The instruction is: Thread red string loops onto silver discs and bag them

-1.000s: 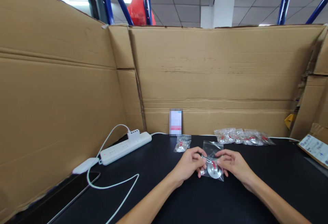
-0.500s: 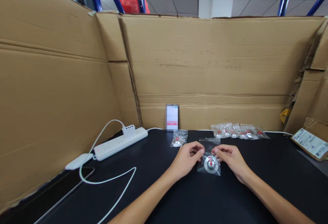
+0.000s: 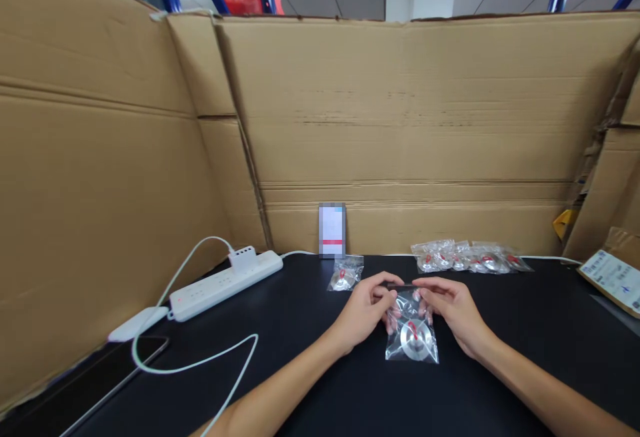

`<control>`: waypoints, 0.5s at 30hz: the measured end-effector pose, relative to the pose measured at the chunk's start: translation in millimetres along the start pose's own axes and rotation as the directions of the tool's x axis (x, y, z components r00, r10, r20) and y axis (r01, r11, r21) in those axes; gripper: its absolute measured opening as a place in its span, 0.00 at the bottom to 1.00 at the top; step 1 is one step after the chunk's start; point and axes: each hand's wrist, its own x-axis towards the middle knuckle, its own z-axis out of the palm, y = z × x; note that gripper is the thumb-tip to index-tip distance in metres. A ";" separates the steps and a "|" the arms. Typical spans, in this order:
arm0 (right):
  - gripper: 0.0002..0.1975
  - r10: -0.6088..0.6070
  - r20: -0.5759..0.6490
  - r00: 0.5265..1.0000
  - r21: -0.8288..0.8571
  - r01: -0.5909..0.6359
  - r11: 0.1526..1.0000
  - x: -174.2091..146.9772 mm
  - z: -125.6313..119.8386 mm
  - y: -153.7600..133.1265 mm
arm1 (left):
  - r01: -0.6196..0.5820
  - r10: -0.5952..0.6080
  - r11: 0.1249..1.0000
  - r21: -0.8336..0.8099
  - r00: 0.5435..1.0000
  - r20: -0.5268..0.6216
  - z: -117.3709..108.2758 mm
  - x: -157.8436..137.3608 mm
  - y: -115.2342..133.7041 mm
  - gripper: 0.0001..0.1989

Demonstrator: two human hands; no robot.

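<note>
Between my hands is a clear plastic bag point(image 3: 395, 350) with a round silver metal disc point(image 3: 423, 342) inside, a red cord point(image 3: 413, 329) lying over its centre. My left hand point(image 3: 373, 304) grips the bag's upper left edge between thumb and fingers. At the upper right edge, my right hand point(image 3: 445, 304) pinches the same bag. The bag's top lies between both sets of fingertips, partly hidden by them. A similar bagged disc point(image 3: 345, 278) rests on the black table just beyond my left hand.
Several bagged discs point(image 3: 467, 258) lie in a row at the back right. A phone point(image 3: 332, 230) stands against the cardboard wall point(image 3: 400, 124). On the left are a white power strip point(image 3: 225, 285), a looping white cable point(image 3: 200, 367) and a dark flat device point(image 3: 100, 384). A labelled parcel point(image 3: 613, 280) sits far right.
The bag with the disc has shifted slightly towards me, and the fingers of both hands have moved up to its top edge. The camera view has shifted a little.
</note>
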 end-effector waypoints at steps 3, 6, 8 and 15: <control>0.13 -0.005 -0.011 1.000 -0.007 0.005 1.000 -1.7 -1.0 -1.4 | -0.016 0.016 0.999 -0.033 1.000 -0.001 -1.3 0.3 2.5 0.11; 0.08 -0.037 0.014 0.999 -0.021 0.037 0.999 -2.7 -1.8 -3.2 | -0.020 0.019 0.999 -0.029 0.999 -0.035 -2.4 -0.8 4.9 0.10; 0.06 -0.061 0.039 0.997 -0.011 0.061 0.998 -2.7 -2.2 -3.9 | -0.020 0.019 1.000 -0.021 0.998 -0.060 -2.7 -1.6 6.3 0.10; 0.07 -0.095 0.083 0.992 -0.129 0.105 0.986 -4.8 -0.7 -7.5 | -0.052 0.052 0.999 0.003 0.990 -0.129 -1.8 -1.5 3.7 0.12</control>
